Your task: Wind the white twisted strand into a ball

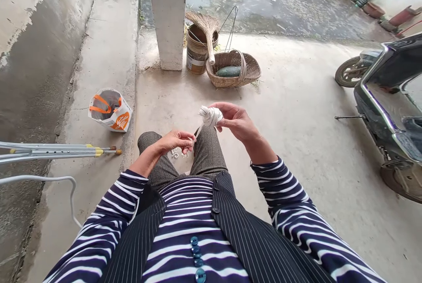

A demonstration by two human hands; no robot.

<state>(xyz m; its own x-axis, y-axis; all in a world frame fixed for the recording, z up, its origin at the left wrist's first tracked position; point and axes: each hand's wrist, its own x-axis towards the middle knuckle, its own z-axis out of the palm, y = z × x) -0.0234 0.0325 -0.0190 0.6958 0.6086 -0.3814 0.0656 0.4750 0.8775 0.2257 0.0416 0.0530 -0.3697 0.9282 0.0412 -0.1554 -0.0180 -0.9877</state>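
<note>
In my right hand [238, 121] is a ball of white cord [210, 116] with thin dark lines in it, gripped at its right side between thumb and fingers. A strand [198, 131] runs from the ball down to my left hand [177, 140], whose fingertips pinch it over my knees. My hands are apart, the right one a little higher and farther forward. On the ground between my legs lie loose white loops [175, 154], partly hidden by my left hand and thighs.
Ahead stand a bucket [195, 61] with a straw broom [208, 28] and a wicker basket [231, 81] holding a green gourd [228, 71]. A paper bag [122, 120] and crutches [82, 151] are at left. A pillar [169, 19] rises ahead; a scooter [379, 111] stands right.
</note>
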